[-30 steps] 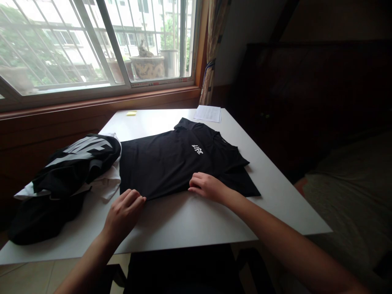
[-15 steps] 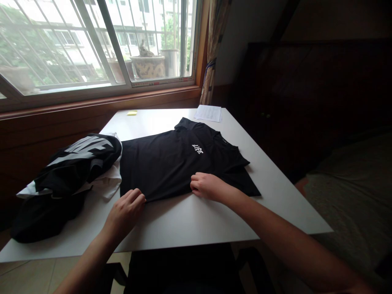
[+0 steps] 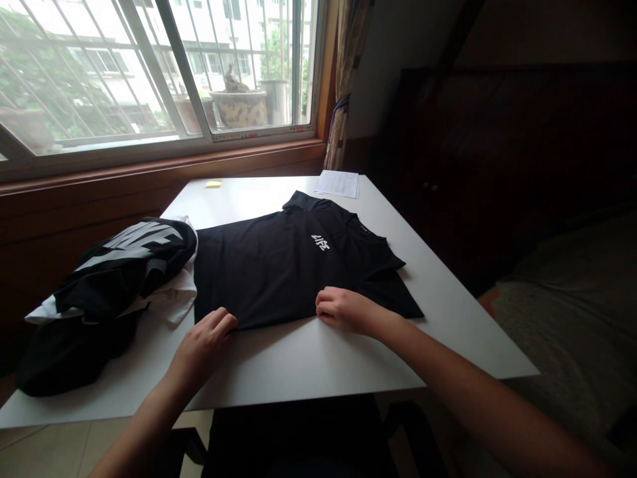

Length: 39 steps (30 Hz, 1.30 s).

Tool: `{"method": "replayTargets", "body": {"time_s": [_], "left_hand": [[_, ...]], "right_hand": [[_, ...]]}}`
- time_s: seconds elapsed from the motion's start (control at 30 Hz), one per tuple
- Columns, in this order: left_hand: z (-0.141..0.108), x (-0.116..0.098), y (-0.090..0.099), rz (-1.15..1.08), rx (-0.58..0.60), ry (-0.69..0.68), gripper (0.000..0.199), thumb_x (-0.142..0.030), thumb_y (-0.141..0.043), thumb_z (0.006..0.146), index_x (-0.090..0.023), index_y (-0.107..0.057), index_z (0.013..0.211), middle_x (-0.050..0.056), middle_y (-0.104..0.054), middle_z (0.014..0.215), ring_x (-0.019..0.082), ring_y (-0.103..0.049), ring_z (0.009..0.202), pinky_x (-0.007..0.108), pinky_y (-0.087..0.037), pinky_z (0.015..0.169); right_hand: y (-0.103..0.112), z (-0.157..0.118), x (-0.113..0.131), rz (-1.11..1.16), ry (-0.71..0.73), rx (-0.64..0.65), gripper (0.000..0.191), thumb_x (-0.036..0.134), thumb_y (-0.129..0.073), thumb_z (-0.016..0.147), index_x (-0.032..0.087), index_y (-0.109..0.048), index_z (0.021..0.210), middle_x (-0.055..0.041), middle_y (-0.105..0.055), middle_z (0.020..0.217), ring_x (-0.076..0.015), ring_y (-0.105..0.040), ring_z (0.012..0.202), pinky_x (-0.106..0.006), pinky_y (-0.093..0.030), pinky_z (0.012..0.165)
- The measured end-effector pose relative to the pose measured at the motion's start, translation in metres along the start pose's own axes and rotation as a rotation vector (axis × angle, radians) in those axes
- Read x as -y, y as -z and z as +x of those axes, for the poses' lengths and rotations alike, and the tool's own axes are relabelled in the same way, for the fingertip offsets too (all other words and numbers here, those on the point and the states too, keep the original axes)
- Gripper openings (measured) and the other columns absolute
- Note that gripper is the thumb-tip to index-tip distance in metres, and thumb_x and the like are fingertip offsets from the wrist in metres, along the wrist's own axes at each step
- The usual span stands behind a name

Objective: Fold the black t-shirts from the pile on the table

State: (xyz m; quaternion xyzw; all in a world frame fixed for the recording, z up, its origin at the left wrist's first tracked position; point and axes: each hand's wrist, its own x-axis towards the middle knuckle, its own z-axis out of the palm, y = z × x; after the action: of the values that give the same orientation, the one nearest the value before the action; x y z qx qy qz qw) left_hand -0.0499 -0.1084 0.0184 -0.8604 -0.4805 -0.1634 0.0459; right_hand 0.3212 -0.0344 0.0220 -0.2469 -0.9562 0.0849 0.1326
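A black T-shirt [image 3: 263, 265] with white "LIFE" lettering lies spread on a white table [image 3: 308, 358], its collar and sleeves toward the right and its hem at the left. My left hand [image 3: 208, 338] is closed at the near hem corner, fingers curled on the fabric edge. On the same near side edge, closer to the sleeve, my right hand [image 3: 343, 309] is closed with its fingers pinched at the cloth. The fingertips of both hands are partly hidden.
A heap of black and white clothes [image 3: 124, 265] sits at the table's left, touching the shirt's hem. Yellow sticky notes [image 3: 213, 183] and paper sheets [image 3: 338, 184] lie along the far edge, below a barred window [image 3: 149, 73]. A chair armrest [image 3: 415, 438] is beneath the near edge.
My right hand has shifted slightly to the right and down along the shirt's near edge. My left hand stays at the hem corner, and the shirt lies nearly the same.
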Motion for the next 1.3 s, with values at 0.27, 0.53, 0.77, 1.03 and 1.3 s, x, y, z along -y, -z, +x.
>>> {"method": "replayTargets", "body": {"time_s": [0.27, 0.53, 0.77, 1.03, 1.3], "left_hand": [[0.001, 0.011, 0.005, -0.032, 0.093, -0.222, 0.01, -0.012, -0.058, 0.094, -0.021, -0.06, 0.091, 0.002, -0.058, 0.088, 0.017, -0.053, 0.076, 0.028, -0.04, 0.067], [0.003, 0.016, 0.004, -0.172, 0.006, -0.251, 0.015, -0.03, -0.057, 0.101, -0.019, -0.059, 0.09, 0.0, -0.055, 0.082, 0.013, -0.053, 0.07, 0.025, -0.039, 0.062], [0.005, 0.012, 0.004, -0.171, 0.006, -0.243, 0.02, -0.03, -0.054, 0.102, -0.019, -0.061, 0.088, 0.0, -0.055, 0.081, 0.013, -0.052, 0.068, 0.025, -0.039, 0.061], [0.005, 0.009, 0.005, -0.097, 0.016, -0.286, 0.013, -0.023, -0.055, 0.101, -0.02, -0.061, 0.09, 0.001, -0.056, 0.082, 0.015, -0.054, 0.069, 0.028, -0.042, 0.062], [0.005, 0.004, 0.008, -0.019, -0.033, -0.337, 0.01, -0.014, -0.054, 0.099, -0.02, -0.059, 0.092, 0.0, -0.057, 0.08, 0.015, -0.053, 0.07, 0.028, -0.042, 0.064]], "right_hand": [[0.003, -0.002, 0.005, -0.051, -0.034, -0.014, 0.013, 0.024, -0.061, 0.097, 0.021, -0.073, 0.094, -0.0039, -0.066, 0.09, -0.0155, -0.059, 0.083, -0.026, -0.042, 0.071], [0.013, 0.013, 0.017, -0.144, -0.161, 0.105, 0.02, 0.034, -0.065, 0.096, 0.022, -0.071, 0.081, 0.0008, -0.067, 0.086, -0.0107, -0.057, 0.071, -0.027, -0.024, 0.054], [0.015, 0.027, 0.019, -0.121, -0.118, 0.16, 0.015, 0.025, -0.065, 0.093, 0.024, -0.074, 0.081, 0.0011, -0.068, 0.083, -0.0124, -0.058, 0.075, -0.027, -0.027, 0.056], [0.007, 0.047, 0.023, 0.07, -0.075, 0.205, 0.012, 0.026, -0.066, 0.093, 0.022, -0.077, 0.089, -0.0002, -0.07, 0.089, -0.0123, -0.062, 0.075, -0.024, -0.04, 0.066], [-0.004, 0.051, 0.03, 0.075, -0.078, 0.198, 0.008, 0.027, -0.068, 0.09, 0.022, -0.075, 0.091, -0.0003, -0.068, 0.093, -0.0119, -0.06, 0.074, -0.024, -0.038, 0.063]]}}
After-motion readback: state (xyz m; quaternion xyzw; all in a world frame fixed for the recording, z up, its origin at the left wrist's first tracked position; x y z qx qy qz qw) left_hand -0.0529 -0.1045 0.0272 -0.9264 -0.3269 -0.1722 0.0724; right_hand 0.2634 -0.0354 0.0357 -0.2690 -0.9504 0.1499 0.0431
